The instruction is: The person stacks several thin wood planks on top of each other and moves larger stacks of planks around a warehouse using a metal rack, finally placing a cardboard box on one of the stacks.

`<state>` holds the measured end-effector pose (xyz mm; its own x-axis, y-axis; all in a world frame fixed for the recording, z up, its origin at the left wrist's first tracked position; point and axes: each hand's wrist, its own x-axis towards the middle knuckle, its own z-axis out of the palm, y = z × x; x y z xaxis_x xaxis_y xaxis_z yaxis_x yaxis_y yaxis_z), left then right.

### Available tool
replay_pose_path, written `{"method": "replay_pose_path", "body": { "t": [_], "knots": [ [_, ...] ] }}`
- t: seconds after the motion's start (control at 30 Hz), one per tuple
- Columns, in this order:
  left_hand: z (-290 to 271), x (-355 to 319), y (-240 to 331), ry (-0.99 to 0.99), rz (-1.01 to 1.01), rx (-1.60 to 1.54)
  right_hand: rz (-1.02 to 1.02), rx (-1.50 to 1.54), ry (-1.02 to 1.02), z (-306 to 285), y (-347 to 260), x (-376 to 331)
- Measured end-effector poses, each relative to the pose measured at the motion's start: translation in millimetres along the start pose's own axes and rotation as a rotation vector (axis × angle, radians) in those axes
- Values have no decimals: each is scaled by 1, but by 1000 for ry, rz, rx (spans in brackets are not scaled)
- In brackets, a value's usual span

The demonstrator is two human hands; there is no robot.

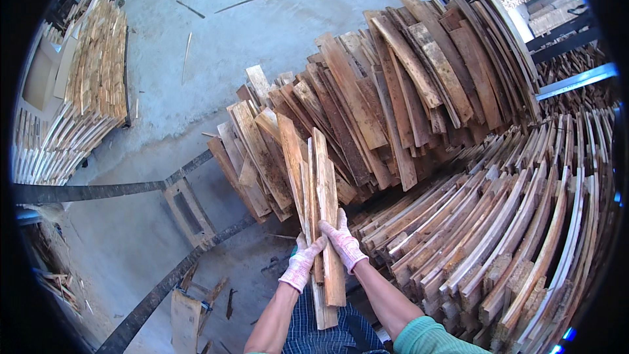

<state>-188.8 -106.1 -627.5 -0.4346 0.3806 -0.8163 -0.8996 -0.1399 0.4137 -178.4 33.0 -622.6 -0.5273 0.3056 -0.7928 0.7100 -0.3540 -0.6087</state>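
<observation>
A small bundle of rough wooden slats (325, 190) stands out in front of me, its lower ends close to my body. My left hand (303, 262), in a pale pinkish work glove, is closed round the bundle's left side. On the other side, my right hand (341, 241), gloved alike, grips the slats a little higher up. Some fingers of both hands are hidden by the wood. The slats differ in length and fan apart slightly at their far ends. Just beyond them lies a long heap of loose planks (347, 88), overlapping the bundle's tips in the view.
Stacked boards (472, 236) rise close on my right. Another tall stack (98, 59) stands at the far left. Dark metal bars (92, 193) cross at the left. Wood scraps (190, 8) are scattered on the concrete floor (177, 46). A broken board (186, 318) stands at lower left.
</observation>
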Motion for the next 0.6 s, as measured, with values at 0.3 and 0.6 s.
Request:
{"method": "replay_pose_path", "body": {
  "t": [0.3,0.6],
  "knots": [
    [34,-103,62,-3,126,134,-205,138,-31,13,-21,-81],
    [108,-227,163,-581,656,185,-689,206,-4,2,-172,-237]
  ]
}}
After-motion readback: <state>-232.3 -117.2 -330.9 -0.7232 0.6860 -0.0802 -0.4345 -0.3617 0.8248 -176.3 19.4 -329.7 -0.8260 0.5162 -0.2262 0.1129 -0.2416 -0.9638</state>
